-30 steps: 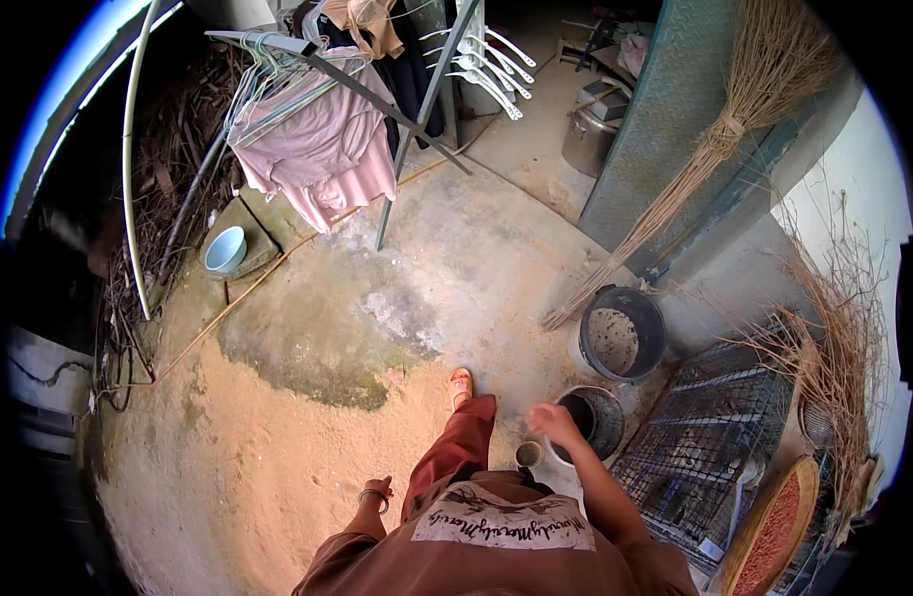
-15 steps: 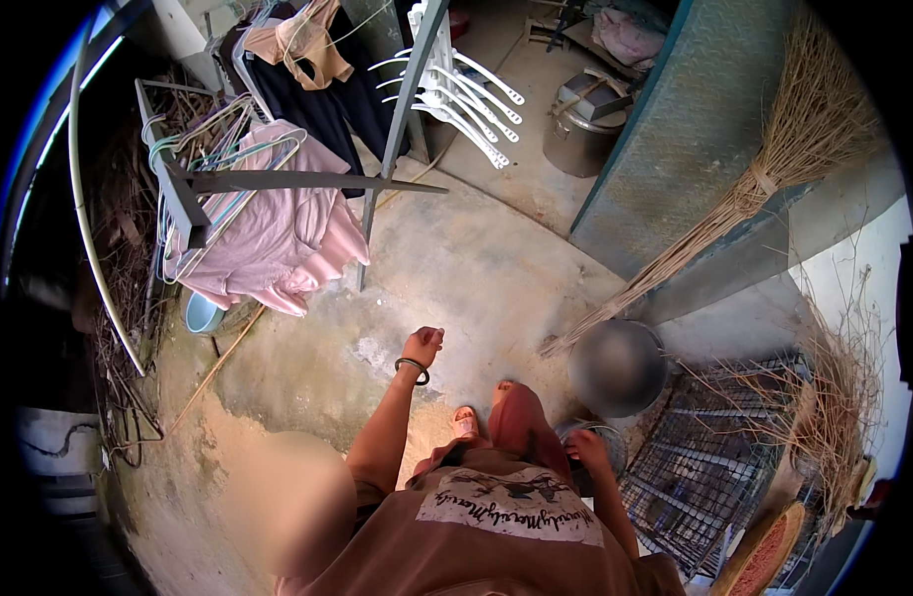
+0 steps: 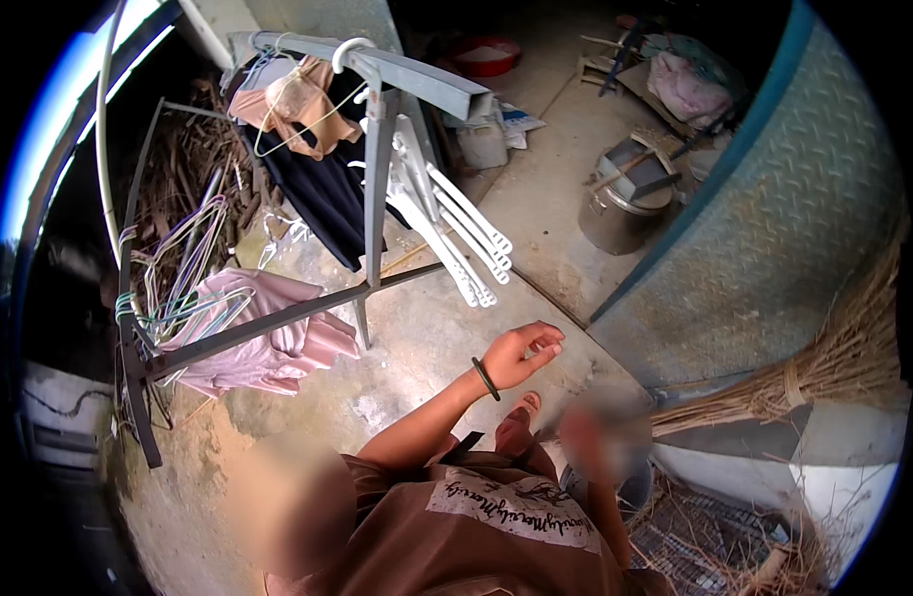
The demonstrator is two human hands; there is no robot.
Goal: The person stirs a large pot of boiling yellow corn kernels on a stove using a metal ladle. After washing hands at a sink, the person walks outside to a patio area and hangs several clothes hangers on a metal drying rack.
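Left hand (image 3: 523, 356) loosely curled, empty — white hangers (image 3: 421, 194) beyond, right hand (image 3: 585, 439) blurred — grip unclear

Head camera: one wide fisheye view, facing down and forward.
Looks from above wearer's brown fabric shirt (image 3: 397, 517), nearest at lower edge; grey concrete floor (image 3: 426, 333) mid-frame; blue-green embossed metal panel (image 3: 764, 258) farther off, upper right.
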